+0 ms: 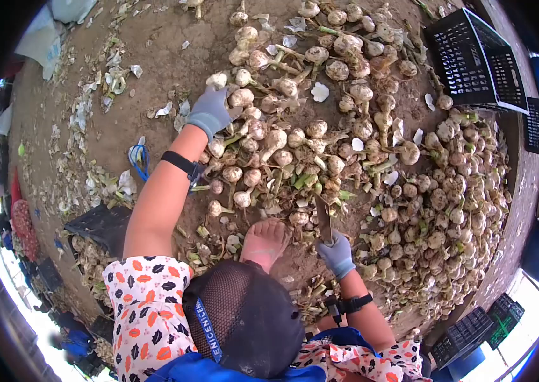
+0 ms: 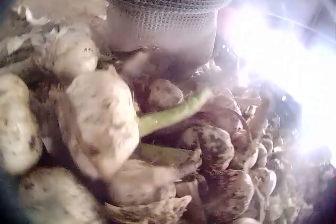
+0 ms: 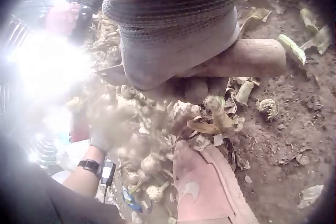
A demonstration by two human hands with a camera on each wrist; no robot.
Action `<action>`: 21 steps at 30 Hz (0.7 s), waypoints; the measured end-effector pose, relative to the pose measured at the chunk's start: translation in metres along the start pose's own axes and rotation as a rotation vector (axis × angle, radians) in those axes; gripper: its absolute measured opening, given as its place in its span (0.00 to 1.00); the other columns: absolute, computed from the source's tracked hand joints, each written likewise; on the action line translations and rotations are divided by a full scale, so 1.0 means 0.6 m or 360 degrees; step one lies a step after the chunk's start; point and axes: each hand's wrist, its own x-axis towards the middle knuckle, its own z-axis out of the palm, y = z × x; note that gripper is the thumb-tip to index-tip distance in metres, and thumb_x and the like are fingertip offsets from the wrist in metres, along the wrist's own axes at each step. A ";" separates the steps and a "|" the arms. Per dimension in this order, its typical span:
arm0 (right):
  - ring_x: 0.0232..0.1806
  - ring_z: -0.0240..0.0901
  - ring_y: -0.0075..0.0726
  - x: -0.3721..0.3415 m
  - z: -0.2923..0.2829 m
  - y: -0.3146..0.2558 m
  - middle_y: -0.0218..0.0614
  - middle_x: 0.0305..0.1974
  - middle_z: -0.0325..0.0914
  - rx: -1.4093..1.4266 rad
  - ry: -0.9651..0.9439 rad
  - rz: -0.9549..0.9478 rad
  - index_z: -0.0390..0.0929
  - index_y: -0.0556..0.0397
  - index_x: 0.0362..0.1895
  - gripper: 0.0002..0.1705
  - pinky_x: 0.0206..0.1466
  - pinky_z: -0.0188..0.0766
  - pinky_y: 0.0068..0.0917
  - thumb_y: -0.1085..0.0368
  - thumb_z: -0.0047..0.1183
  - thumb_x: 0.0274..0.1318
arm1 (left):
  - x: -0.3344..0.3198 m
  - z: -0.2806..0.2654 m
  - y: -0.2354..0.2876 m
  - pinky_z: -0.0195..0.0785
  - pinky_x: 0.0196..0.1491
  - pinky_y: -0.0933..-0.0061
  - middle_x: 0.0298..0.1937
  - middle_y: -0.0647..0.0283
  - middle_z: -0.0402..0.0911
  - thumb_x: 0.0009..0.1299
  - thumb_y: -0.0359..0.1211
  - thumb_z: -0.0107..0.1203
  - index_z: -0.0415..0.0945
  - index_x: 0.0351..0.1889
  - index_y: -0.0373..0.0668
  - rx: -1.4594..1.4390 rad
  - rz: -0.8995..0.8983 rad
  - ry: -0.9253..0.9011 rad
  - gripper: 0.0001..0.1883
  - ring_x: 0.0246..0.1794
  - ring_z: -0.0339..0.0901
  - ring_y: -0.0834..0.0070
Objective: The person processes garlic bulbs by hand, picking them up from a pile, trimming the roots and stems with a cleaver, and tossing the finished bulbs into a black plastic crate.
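In the head view, my gloved left hand (image 1: 211, 111) is among garlic bulbs at the upper left of the pile, against a pale bulb (image 1: 241, 97). The left wrist view shows the glove (image 2: 163, 32) above a large bulb (image 2: 102, 121) near a green stem; its fingers are hidden, so whether they hold a bulb is unclear. My gloved right hand (image 1: 336, 253) grips a knife, its blade (image 1: 323, 218) pointing up the head view towards the garlic. The knife's wooden handle (image 3: 247, 58) sticks out past the right glove (image 3: 163, 50) in the right wrist view.
A bare foot (image 1: 265, 240) stands between the hands. Trimmed garlic (image 1: 435, 216) lies heaped at the right, below a black crate (image 1: 467, 63). Blue-handled scissors (image 1: 139, 159) lie left of the left forearm. Dry skins (image 1: 116, 79) litter the dirt floor.
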 end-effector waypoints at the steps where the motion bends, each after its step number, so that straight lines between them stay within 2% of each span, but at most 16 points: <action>1: 0.25 0.60 0.17 -0.007 -0.003 -0.002 0.23 0.23 0.67 0.0007 0.0007 -0.0009 0.72 0.55 0.27 0.07 0.29 0.61 0.19 0.70 0.58 0.44 | -0.016 -0.038 0.032 0.57 0.63 0.63 0.68 0.48 0.55 0.55 0.53 0.61 0.68 0.60 0.49 0.0263 -0.0086 -0.0109 0.36 0.62 0.63 0.52; 3: 0.25 0.60 0.16 -0.024 -0.006 -0.031 0.22 0.23 0.67 0.0095 0.0011 0.0022 0.72 0.54 0.28 0.07 0.29 0.62 0.19 0.71 0.58 0.44 | -0.046 -0.067 0.058 0.58 0.63 0.62 0.68 0.50 0.54 0.55 0.56 0.59 0.69 0.59 0.50 0.0543 -0.0158 -0.0206 0.36 0.62 0.63 0.52; 5: 0.25 0.61 0.16 -0.034 -0.010 -0.026 0.21 0.23 0.67 0.0149 0.0024 0.0029 0.72 0.54 0.28 0.06 0.28 0.62 0.20 0.71 0.57 0.45 | -0.070 -0.060 0.051 0.62 0.57 0.54 0.67 0.52 0.55 0.54 0.59 0.57 0.73 0.56 0.57 0.1054 0.0443 0.0697 0.32 0.51 0.72 0.56; 6: 0.24 0.61 0.16 -0.040 -0.013 -0.023 0.21 0.23 0.67 0.0187 0.0028 0.0042 0.72 0.54 0.29 0.06 0.28 0.63 0.20 0.71 0.56 0.45 | -0.091 -0.075 0.074 0.64 0.55 0.59 0.60 0.52 0.65 0.53 0.56 0.61 0.72 0.57 0.52 0.0955 0.0565 0.0894 0.35 0.44 0.74 0.61; 7: 0.24 0.61 0.16 -0.042 -0.015 -0.011 0.21 0.23 0.67 0.0202 0.0041 0.0043 0.72 0.54 0.29 0.06 0.28 0.63 0.20 0.71 0.56 0.45 | -0.110 -0.076 0.097 0.64 0.55 0.59 0.60 0.52 0.65 0.53 0.56 0.61 0.72 0.57 0.52 0.0957 0.0585 0.0895 0.35 0.44 0.74 0.61; 8: 0.24 0.61 0.16 -0.042 -0.016 0.008 0.21 0.22 0.67 0.0180 0.0100 -0.0036 0.72 0.53 0.28 0.05 0.27 0.63 0.20 0.72 0.56 0.45 | -0.130 -0.074 0.120 0.66 0.53 0.62 0.54 0.54 0.70 0.56 0.53 0.61 0.72 0.54 0.47 0.0175 0.0756 0.0873 0.32 0.43 0.75 0.64; 9: 0.23 0.62 0.15 -0.045 -0.018 0.013 0.20 0.22 0.67 0.0160 0.0159 -0.0115 0.72 0.53 0.28 0.05 0.26 0.63 0.19 0.73 0.55 0.45 | -0.146 -0.072 0.136 0.67 0.51 0.65 0.49 0.55 0.75 0.58 0.50 0.61 0.72 0.52 0.43 -0.0608 0.0892 0.0805 0.29 0.41 0.75 0.68; 10: 0.24 0.65 0.21 -0.051 -0.027 0.016 0.27 0.21 0.71 0.0384 0.0075 0.0086 0.76 0.55 0.35 0.12 0.30 0.66 0.23 0.65 0.56 0.44 | -0.148 -0.025 0.130 0.69 0.49 0.70 0.41 0.59 0.78 0.65 0.43 0.58 0.70 0.48 0.38 -0.1927 0.0571 0.0038 0.20 0.40 0.74 0.73; 11: 0.24 0.65 0.21 -0.049 -0.031 0.031 0.27 0.21 0.71 0.0406 0.0092 0.0085 0.76 0.55 0.35 0.12 0.30 0.66 0.23 0.65 0.56 0.44 | -0.170 -0.037 0.147 0.70 0.48 0.72 0.43 0.63 0.77 0.69 0.39 0.53 0.67 0.49 0.39 -0.1856 0.0435 -0.0279 0.17 0.41 0.74 0.76; 13: 0.25 0.65 0.22 -0.041 -0.034 0.067 0.28 0.21 0.71 0.0375 0.0227 -0.0082 0.76 0.55 0.35 0.12 0.32 0.67 0.24 0.65 0.56 0.44 | -0.192 -0.027 0.179 0.71 0.40 0.80 0.49 0.59 0.76 0.65 0.40 0.59 0.60 0.60 0.40 -0.1830 0.0555 -0.0951 0.29 0.44 0.76 0.75; 15: 0.25 0.67 0.22 -0.053 -0.053 0.028 0.29 0.20 0.71 0.0260 0.0327 -0.0183 0.75 0.55 0.34 0.11 0.31 0.67 0.26 0.65 0.56 0.44 | -0.236 -0.006 0.216 0.72 0.45 0.76 0.51 0.60 0.75 0.67 0.35 0.57 0.59 0.62 0.40 -0.2393 0.0366 -0.1403 0.28 0.45 0.76 0.74; 16: 0.24 0.68 0.25 -0.062 -0.060 0.006 0.31 0.20 0.72 0.0174 0.0365 -0.0245 0.74 0.55 0.32 0.10 0.31 0.67 0.27 0.65 0.56 0.44 | -0.252 0.028 0.219 0.72 0.47 0.73 0.55 0.57 0.73 0.65 0.29 0.58 0.59 0.62 0.40 -0.1962 0.0786 -0.0966 0.29 0.46 0.76 0.72; 18: 0.24 0.72 0.42 -0.056 -0.070 0.001 0.39 0.21 0.72 -0.0225 0.0478 -0.0324 0.72 0.53 0.28 0.07 0.30 0.68 0.34 0.64 0.54 0.44 | -0.267 0.076 0.226 0.72 0.49 0.68 0.52 0.61 0.75 0.58 0.27 0.64 0.64 0.58 0.43 -0.1770 0.0861 -0.0923 0.30 0.46 0.77 0.69; 19: 0.24 0.72 0.42 -0.050 -0.075 0.004 0.39 0.21 0.72 -0.0210 0.0495 -0.0310 0.72 0.53 0.28 0.07 0.30 0.68 0.34 0.64 0.54 0.44 | -0.273 0.098 0.229 0.73 0.49 0.68 0.49 0.63 0.77 0.55 0.28 0.66 0.67 0.56 0.44 -0.1511 0.0881 -0.0883 0.30 0.45 0.77 0.69; 20: 0.25 0.71 0.47 -0.052 -0.077 -0.012 0.40 0.21 0.72 -0.0413 0.0621 -0.0488 0.71 0.52 0.27 0.08 0.30 0.68 0.36 0.64 0.55 0.43 | -0.301 0.051 0.258 0.72 0.49 0.68 0.44 0.63 0.79 0.57 0.34 0.64 0.72 0.49 0.44 -0.1050 0.1126 -0.0553 0.22 0.44 0.77 0.68; 21: 0.26 0.71 0.51 -0.058 -0.079 -0.031 0.42 0.22 0.72 -0.0621 0.0746 -0.0667 0.71 0.50 0.25 0.08 0.29 0.68 0.39 0.64 0.56 0.42 | -0.313 0.034 0.277 0.70 0.50 0.68 0.43 0.60 0.80 0.60 0.41 0.61 0.75 0.46 0.43 -0.1000 0.1148 -0.0666 0.19 0.44 0.77 0.68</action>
